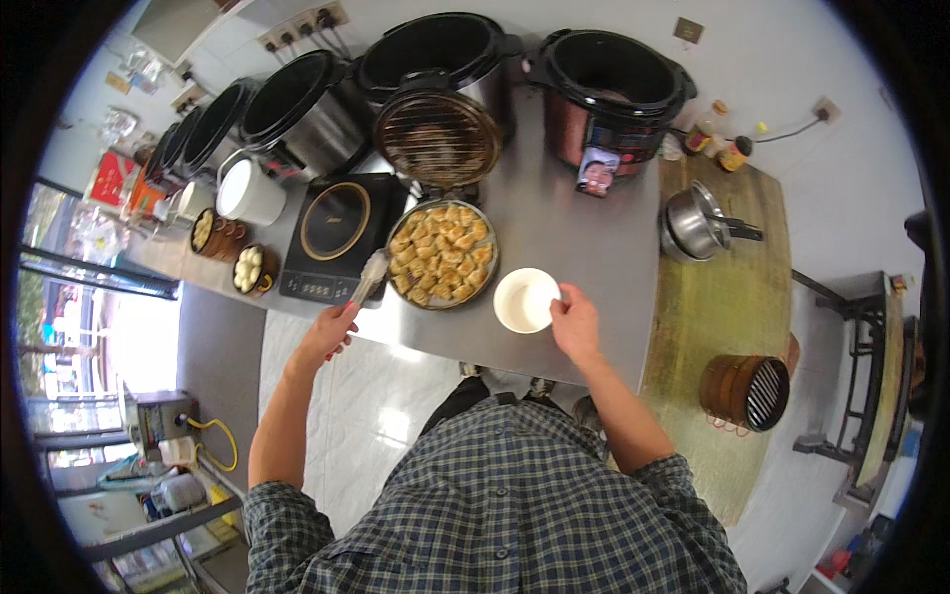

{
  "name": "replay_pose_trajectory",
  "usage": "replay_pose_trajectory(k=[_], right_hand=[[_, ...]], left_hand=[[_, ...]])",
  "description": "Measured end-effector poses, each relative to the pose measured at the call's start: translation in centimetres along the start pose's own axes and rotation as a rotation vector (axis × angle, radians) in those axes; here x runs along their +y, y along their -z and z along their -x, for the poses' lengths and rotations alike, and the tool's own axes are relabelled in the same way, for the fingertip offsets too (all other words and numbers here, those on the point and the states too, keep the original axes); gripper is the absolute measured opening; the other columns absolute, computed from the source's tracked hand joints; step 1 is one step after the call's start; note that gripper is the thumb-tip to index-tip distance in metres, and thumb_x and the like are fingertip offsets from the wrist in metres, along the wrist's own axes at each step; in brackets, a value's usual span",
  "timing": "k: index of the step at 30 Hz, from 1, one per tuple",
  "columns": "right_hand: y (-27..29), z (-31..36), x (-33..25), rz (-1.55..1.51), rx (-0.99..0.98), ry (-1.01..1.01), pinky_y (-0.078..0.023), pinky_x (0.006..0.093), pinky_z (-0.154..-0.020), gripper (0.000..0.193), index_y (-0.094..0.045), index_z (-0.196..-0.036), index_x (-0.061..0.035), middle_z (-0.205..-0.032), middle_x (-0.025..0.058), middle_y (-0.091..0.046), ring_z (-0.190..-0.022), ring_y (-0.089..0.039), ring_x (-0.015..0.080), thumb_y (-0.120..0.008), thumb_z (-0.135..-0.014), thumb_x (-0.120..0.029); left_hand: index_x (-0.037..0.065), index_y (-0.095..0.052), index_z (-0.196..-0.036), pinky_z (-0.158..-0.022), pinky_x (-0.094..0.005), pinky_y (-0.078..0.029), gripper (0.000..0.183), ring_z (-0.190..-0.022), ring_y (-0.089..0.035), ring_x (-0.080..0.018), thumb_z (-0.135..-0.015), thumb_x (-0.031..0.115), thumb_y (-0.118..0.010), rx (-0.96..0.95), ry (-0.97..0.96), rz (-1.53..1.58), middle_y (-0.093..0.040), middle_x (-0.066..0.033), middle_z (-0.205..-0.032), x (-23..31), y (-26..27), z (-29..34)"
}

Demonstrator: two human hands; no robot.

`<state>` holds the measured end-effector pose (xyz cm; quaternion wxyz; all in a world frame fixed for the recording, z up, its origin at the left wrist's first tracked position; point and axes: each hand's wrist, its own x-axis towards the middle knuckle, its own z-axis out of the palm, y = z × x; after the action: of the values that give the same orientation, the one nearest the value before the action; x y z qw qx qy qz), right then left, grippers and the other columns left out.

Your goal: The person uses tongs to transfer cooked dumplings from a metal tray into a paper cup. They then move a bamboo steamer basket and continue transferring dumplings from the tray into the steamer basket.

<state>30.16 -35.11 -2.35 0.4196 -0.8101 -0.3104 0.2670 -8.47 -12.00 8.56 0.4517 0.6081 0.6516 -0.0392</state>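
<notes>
The left hand is clenching its fingers around the handle end of a pair of metal tongs; the grip itself is hiding the handle, and a bit of red is showing below the fist, too small to make out. The tongs are lying with their long axis running from the hand at lower left up to the right, tips pointing at the near left rim of the round metal pan of golden fried dumplings. Whether the tips are touching a dumpling is hard to tell.

The right hand is grasping the right rim of a small round white bowl, fingers curled over the edge. The bowl is sitting on the grey steel desk, just right of the pan and near the desk's front edge. Its inside is looking empty, though glare is washing it out.

Behind the pan its hinged grill lid is standing open. A black induction hob is lying just left of the pan. Bare desk surface is opening to the right of the bowl, up to the wooden board carrying a steel saucepan.
</notes>
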Motion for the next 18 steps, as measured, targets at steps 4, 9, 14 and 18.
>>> replay_pose_trajectory(k=[4,9,14,18], right_hand=[[-0.5,-0.2,-0.5,0.083,0.036,-0.019,-0.058,0.0439,-0.076,0.036,-0.068,-0.127,-0.002,-0.089,0.0176,-0.075,-0.079,-0.074,0.0321,-0.071,-0.094,-0.016],[-1.2,-0.2,-0.6,0.078,0.058,-0.006,-0.057,0.0428,-0.075,0.034,-0.068,-0.126,-0.0005,-0.086,0.0159,-0.074,-0.078,-0.073,0.0293,-0.071,-0.094,-0.013],[-1.5,-0.8,-1.2,0.007,0.06,-0.078,-0.056,0.0409,-0.071,0.034,-0.069,-0.125,-0.0002,-0.079,0.0121,-0.071,-0.071,-0.069,0.0247,-0.071,-0.093,-0.012],[-1.9,-1.2,-2.0,0.011,0.056,-0.108,-0.055,0.0411,-0.07,0.035,-0.069,-0.126,-0.0002,-0.08,0.0123,-0.072,-0.07,-0.068,0.0233,-0.072,-0.093,-0.012]], left_hand=[[0.002,-0.071,-0.103,-0.044,-0.0294,-0.04,0.054,-0.057,-0.054,-0.0095,-0.103,0.055,-0.061,0.054,-0.148,-0.077,-0.065,-0.0029,-0.077,-1.0,0.1,-3.5],[0.001,-0.071,-0.106,-0.091,-0.0545,-0.055,0.05,-0.103,-0.071,-0.0465,-0.098,0.049,-0.063,0.201,-0.369,-0.608,-0.075,-0.0266,-0.102,-0.8,-0.6,-5.7],[0.002,-0.071,-0.106,-0.089,-0.0522,-0.056,0.047,-0.1,-0.072,-0.0437,-0.095,0.048,-0.068,0.238,-0.425,-0.671,-0.076,-0.025,-0.101,1.1,3.7,-4.8],[0.002,-0.07,-0.103,-0.089,-0.0515,-0.057,0.046,-0.099,-0.073,-0.0426,-0.095,0.047,-0.068,0.215,-0.503,-0.684,-0.076,-0.0237,-0.099,3.4,5.0,-6.2]])
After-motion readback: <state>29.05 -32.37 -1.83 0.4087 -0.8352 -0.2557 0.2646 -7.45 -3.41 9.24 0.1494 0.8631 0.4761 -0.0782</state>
